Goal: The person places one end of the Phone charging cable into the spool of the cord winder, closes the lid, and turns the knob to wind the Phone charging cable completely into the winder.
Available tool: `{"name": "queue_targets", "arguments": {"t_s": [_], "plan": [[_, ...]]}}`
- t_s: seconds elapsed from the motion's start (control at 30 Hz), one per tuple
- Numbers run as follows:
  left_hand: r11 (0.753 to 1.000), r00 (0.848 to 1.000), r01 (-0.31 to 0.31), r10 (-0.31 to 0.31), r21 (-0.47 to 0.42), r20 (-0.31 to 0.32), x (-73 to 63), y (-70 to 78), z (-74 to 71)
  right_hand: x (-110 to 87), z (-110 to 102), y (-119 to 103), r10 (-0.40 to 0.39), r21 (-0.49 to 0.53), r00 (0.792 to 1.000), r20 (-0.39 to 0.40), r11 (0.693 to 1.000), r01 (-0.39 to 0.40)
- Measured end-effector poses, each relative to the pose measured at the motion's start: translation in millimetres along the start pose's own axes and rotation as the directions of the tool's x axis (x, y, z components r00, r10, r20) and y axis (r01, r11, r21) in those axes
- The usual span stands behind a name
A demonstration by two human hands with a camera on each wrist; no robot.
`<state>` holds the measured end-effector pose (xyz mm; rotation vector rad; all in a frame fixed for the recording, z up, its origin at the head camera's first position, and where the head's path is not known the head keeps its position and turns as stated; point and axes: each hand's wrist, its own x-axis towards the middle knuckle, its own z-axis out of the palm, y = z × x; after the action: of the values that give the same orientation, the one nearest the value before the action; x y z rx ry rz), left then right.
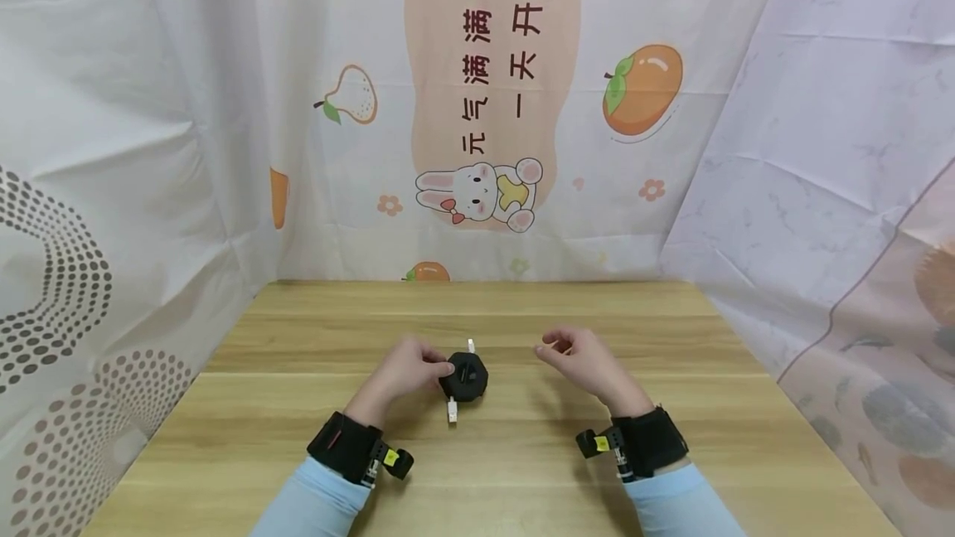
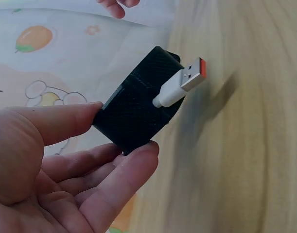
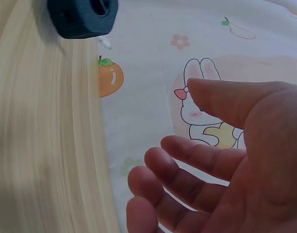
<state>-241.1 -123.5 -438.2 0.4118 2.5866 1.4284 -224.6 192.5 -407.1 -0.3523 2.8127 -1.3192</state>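
A black many-sided cable reel (image 1: 468, 377) is held above the wooden table, pinched at its left edge by my left hand (image 1: 409, 369). Its white USB plug (image 2: 180, 82), with an orange-red tip, sticks out from the near side. On the far side another white cable end (image 1: 471, 345) pokes out. In the left wrist view, the thumb presses one edge of the reel while the fingertips support it from below. My right hand (image 1: 585, 360) hovers to the right, apart from the reel, its fingers loosely bent and holding nothing.
The wooden table (image 1: 477, 471) reaches back to a printed cloth (image 1: 343, 189) that hangs behind it. More cloth hangs along the left and right sides. Each wrist wears a black strap with a small camera (image 1: 399, 462).
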Motion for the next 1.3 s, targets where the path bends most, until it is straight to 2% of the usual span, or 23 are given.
{"name": "queue_targets", "arguments": {"t_s": [0.23,0.4,0.6,0.77,1.03,1.3], "plan": [[0.997,0.998,0.033,-0.029,-0.068,0.057,-3.6,-6.5,5.1,-3.1,5.1,6.2,0.006,-0.017,1.000,0.009,1.000,-0.006],[0.999,0.996,0.033,-0.031,-0.027,0.080,-3.6,-4.2,4.6,-2.0,4.9,7.0,0.008,-0.020,1.000,0.008,1.000,-0.008],[1.000,0.987,0.014,-0.017,0.020,0.161,-4.8,-0.5,3.4,-0.6,4.1,7.1,-0.001,-0.039,1.000,0.008,0.999,0.001],[1.000,0.978,0.010,-0.013,0.018,0.210,-4.8,1.4,5.0,0.4,3.6,7.2,-0.004,-0.054,1.000,0.012,0.999,0.005],[0.998,0.985,-0.032,0.024,0.050,0.171,-3.1,1.7,5.5,2.2,0.4,4.1,0.002,-0.059,1.000,0.029,0.998,-0.001],[0.999,0.989,-0.032,0.026,0.038,0.149,-3.4,2.2,2.3,2.4,-2.2,0.3,0.001,-0.064,1.000,0.022,0.998,0.001]]}}
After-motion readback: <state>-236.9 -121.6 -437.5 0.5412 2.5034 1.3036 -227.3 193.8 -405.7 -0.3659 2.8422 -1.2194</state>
